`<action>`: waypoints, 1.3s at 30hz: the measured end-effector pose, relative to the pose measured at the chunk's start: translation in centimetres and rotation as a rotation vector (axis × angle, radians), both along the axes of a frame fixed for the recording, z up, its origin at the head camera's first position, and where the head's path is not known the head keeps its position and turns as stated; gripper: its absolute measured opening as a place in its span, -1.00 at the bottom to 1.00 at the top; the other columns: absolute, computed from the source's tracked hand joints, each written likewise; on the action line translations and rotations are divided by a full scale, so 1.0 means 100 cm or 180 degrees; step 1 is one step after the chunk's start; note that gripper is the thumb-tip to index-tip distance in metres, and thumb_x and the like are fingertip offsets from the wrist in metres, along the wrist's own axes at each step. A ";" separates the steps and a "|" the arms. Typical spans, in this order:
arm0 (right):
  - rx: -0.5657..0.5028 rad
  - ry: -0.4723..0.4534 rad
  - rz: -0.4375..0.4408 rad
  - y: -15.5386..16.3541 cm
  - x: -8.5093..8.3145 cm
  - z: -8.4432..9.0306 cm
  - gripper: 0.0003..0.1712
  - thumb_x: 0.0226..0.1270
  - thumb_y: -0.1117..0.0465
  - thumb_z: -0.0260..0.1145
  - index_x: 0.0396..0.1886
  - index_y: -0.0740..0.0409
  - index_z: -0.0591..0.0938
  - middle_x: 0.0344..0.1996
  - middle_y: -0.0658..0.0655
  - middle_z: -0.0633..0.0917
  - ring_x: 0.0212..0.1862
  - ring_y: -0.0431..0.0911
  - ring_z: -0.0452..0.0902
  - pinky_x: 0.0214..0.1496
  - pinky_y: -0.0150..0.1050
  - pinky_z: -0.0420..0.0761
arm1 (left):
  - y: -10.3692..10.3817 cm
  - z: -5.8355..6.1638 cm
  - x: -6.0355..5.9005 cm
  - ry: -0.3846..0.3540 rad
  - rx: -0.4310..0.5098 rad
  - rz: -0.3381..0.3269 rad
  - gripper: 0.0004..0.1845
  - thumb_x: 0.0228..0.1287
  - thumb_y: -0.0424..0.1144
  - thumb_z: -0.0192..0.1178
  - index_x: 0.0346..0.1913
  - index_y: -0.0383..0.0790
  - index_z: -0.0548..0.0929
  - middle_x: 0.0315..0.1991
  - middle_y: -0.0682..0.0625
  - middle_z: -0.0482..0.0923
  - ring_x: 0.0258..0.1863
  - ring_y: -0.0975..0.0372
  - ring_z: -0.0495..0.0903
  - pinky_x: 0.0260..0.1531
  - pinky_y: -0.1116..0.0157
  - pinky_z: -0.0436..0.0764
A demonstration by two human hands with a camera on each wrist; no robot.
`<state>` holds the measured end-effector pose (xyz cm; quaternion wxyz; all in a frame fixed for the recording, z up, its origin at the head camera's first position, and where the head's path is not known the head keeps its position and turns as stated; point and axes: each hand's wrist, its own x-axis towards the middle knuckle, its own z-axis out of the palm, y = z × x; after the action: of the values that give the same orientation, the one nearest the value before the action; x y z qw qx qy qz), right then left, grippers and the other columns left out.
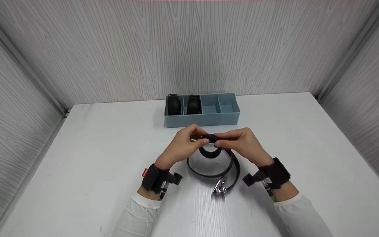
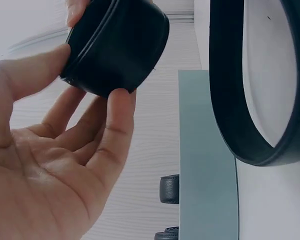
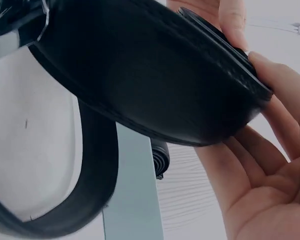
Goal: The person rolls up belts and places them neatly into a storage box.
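Note:
A black belt (image 1: pixel 213 166) lies on the white table (image 1: pixel 77 164), partly wound into a coil (image 1: pixel 211 141) that both hands hold just above the surface. My left hand (image 1: pixel 184 144) pinches the coil (image 2: pixel 117 42) from the left with thumb and fingers. My right hand (image 1: pixel 242 144) pinches it from the right, thumb on top. The loose tail loops toward me and ends at a metal buckle (image 1: pixel 220 190). In the right wrist view the belt (image 3: pixel 155 95) fills the frame.
A blue-grey divided box (image 1: pixel 202 121) stands behind the hands; its two left compartments hold rolled black belts (image 1: pixel 173 104) (image 1: pixel 193 104), the right ones show nothing inside. Grey panel walls enclose the table on three sides.

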<state>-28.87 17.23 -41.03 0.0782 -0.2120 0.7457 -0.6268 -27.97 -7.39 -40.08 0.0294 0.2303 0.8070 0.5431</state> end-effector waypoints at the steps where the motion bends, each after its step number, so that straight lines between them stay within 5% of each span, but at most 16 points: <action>1: -0.0020 0.0005 -0.0011 -0.001 0.000 -0.001 -0.62 0.30 0.18 0.57 0.10 0.08 0.80 -0.03 0.18 0.81 0.01 0.00 0.76 -0.02 -0.24 0.72 | 0.001 0.000 0.000 -0.0012 0.0012 0.0026 -0.79 0.48 -0.27 0.31 0.06 -0.28 0.64 0.00 -0.10 0.69 0.03 0.09 0.71 0.00 0.11 0.64; 8: -0.0463 0.0080 -0.0359 -0.011 0.002 -0.006 -0.59 0.32 0.23 0.54 0.13 0.24 0.76 0.00 0.19 0.80 0.00 -0.04 0.76 0.00 -0.22 0.73 | 0.006 -0.001 0.000 -0.0047 0.0276 0.0320 -0.78 0.51 -0.31 0.27 0.10 -0.32 0.61 0.03 -0.16 0.69 0.05 0.08 0.69 0.02 0.16 0.66; 13: -0.0587 0.0095 -0.0501 -0.016 0.004 -0.007 -0.61 0.33 0.24 0.53 0.14 0.18 0.77 0.03 0.20 0.79 -0.01 -0.04 0.76 0.01 -0.20 0.73 | 0.006 -0.001 0.000 -0.0028 0.0453 0.0425 -0.78 0.51 -0.35 0.25 0.09 -0.36 0.59 0.01 -0.21 0.66 0.03 0.06 0.69 0.01 0.19 0.68; 18: -0.0544 0.0077 -0.0457 -0.016 0.003 -0.007 -0.62 0.34 0.25 0.52 0.14 0.20 0.76 0.00 0.21 0.80 -0.03 -0.04 0.78 -0.02 -0.20 0.74 | 0.002 0.000 0.000 -0.0058 0.0359 0.0323 -0.76 0.53 -0.31 0.24 0.12 -0.35 0.57 0.06 -0.20 0.66 0.06 0.03 0.69 0.02 0.14 0.66; 28: -0.0072 0.0058 0.0071 -0.003 0.002 0.000 -0.63 0.35 0.23 0.52 0.12 0.19 0.77 -0.08 0.22 0.82 -0.04 0.01 0.78 0.01 -0.22 0.73 | -0.003 0.004 0.003 -0.0202 -0.0181 -0.0129 -0.75 0.50 -0.24 0.30 0.07 -0.28 0.55 0.04 -0.13 0.61 0.02 0.09 0.71 -0.02 0.15 0.65; 39: -0.0563 0.0061 -0.0448 -0.013 0.002 -0.008 -0.57 0.35 0.25 0.52 0.18 0.29 0.72 0.02 0.23 0.79 -0.05 -0.02 0.78 0.01 -0.17 0.74 | 0.005 0.001 0.002 -0.0095 0.0202 0.0532 -0.78 0.46 -0.29 0.33 0.04 -0.32 0.62 -0.06 -0.13 0.71 -0.07 0.13 0.71 -0.10 0.20 0.64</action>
<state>-28.67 15.91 -41.86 0.0079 -0.1712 0.7012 -0.6921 -27.77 -6.84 -40.00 -0.0113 0.1548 0.8052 0.5723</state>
